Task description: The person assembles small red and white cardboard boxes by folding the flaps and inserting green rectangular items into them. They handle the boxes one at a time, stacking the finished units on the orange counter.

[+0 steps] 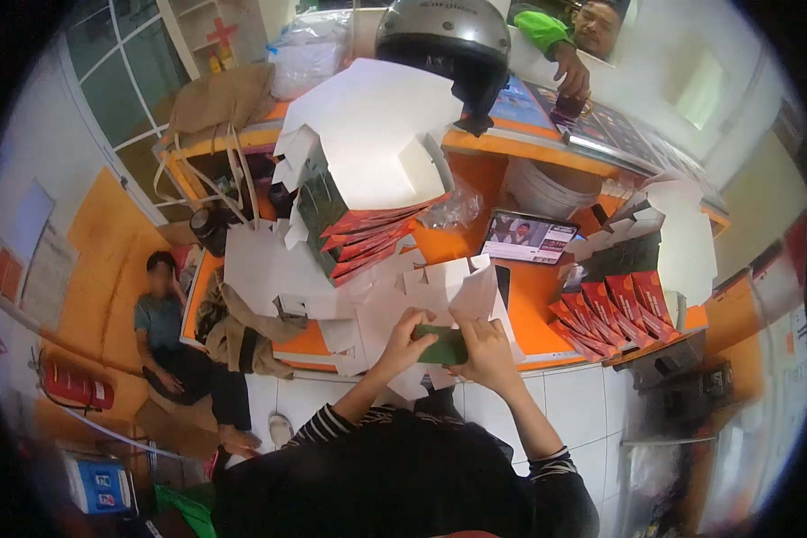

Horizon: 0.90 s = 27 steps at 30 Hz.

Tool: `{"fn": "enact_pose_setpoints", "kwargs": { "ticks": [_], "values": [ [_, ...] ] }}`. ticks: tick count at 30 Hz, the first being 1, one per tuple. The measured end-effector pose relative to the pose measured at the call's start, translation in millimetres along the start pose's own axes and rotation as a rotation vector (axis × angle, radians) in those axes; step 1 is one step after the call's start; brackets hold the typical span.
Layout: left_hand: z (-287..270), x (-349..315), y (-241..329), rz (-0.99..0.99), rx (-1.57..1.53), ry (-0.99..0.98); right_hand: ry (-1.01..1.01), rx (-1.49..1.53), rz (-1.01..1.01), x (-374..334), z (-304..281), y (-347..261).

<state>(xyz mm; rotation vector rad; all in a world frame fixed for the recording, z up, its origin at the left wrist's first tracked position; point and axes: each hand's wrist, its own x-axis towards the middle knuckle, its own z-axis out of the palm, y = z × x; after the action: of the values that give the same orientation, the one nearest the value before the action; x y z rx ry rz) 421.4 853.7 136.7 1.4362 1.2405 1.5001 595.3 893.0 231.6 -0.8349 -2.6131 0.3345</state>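
In front of my body, both hands grip a cardboard box that is partly folded, its green outer panel toward me and its white inside facing up and away. My left hand is closed on the left end of the green panel. On the other end, my right hand presses with its thumb along the panel, the fingers going behind the card. Beyond and to the left rises a stack of nested boxes, white inside with red and green outsides. Another nested row of boxes lies on the right of the orange table.
A tablet leans behind the work spot, near a white bucket. On the far counter stand a helmet and a brown bag. A person in a green sleeve holds a cup there. Another person sits at the left.
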Motion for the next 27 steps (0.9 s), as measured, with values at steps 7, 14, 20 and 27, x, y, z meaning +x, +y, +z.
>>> {"fn": "enact_pose_setpoints", "kwargs": {
  "ticks": [7, 14, 20, 27],
  "values": [
    [2.4, -33.0, -3.2, -0.258, -0.302, 0.158, 0.142, 0.082, -0.076, -16.4, -16.7, 3.8],
    [-54.0, -45.0, 29.9, -0.783, -0.955, 0.073, 0.054, 0.518, -0.270, -47.0, -20.3, 6.8],
    [-58.6, -78.8, 19.3, -0.788, -0.829, 0.190, -0.066, 0.982, -0.258, -60.0, 8.9, 8.5],
    [-56.7, -96.6, 36.7, -0.956, -0.809, 0.282, -0.008, 1.705, -0.240, -60.0, 24.3, 16.2]
  ]
}}
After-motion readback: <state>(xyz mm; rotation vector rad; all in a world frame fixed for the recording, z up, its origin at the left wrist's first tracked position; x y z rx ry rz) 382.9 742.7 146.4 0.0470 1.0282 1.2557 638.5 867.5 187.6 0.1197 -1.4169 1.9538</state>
